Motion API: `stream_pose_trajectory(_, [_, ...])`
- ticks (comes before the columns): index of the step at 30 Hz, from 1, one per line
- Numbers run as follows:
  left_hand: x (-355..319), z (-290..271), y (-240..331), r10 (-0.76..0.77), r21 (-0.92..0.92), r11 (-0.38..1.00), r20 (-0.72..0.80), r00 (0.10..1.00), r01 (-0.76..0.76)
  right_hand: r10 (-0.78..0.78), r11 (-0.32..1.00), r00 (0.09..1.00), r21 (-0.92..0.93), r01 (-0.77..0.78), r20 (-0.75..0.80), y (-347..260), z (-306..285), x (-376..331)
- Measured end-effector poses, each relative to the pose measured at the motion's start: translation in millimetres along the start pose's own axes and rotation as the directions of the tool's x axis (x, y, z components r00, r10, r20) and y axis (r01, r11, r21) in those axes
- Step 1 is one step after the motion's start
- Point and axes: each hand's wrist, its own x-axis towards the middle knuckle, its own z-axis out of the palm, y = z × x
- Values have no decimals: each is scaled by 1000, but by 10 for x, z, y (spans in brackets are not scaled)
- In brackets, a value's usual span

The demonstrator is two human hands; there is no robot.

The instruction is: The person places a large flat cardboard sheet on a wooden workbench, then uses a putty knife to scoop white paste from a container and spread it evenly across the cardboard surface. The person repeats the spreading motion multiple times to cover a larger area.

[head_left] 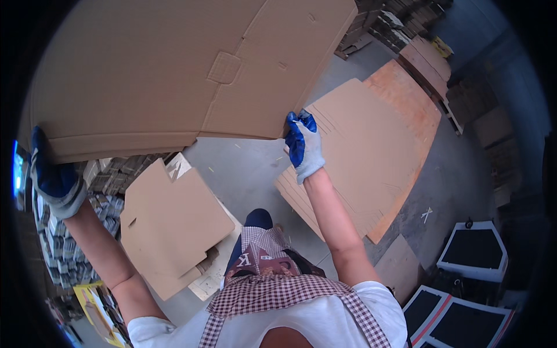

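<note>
Sheet: flattened cardboard box (174, 75), raised overhead at arm's length.
Left hand (55, 180): gloved, clamped on its lower left corner.
Right hand (303, 145): gloved, pinching its lower edge.
Handling: probably light, stiff, floppy along creases; edges grip best.

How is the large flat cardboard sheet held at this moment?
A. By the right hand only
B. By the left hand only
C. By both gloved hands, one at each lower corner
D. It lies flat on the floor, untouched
C: the left hand and right hand, both in blue-and-grey gloves, grip the cardboard sheet at opposite lower corners.
</note>
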Motion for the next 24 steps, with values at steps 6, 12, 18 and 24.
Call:
stream_pose_trajectory(6, [649, 1121, -526, -149, -540, 817, 140, 979, 202, -201, 975, 967, 64, 213, -156, 98, -133, 234])
stream_pose_trajectory(12, [1193, 2388, -2435, -134, -791, 414, 437, 889, 451, -275, 949, 948, 115, 295, -159, 465, -286, 332])
stream_pose_trajectory(18, [1310, 4448, -3941, -169, -668, -125, 743, 648, 733, -388, 917, 912, 42, 396, -136, 590, -663, 620])
stream_pose_trajectory(24, [423, 6037, -4717, 213, -243, -362, 918, 334, 900, -377, 925, 844, -109, 364, -382, 691, 117, 771])
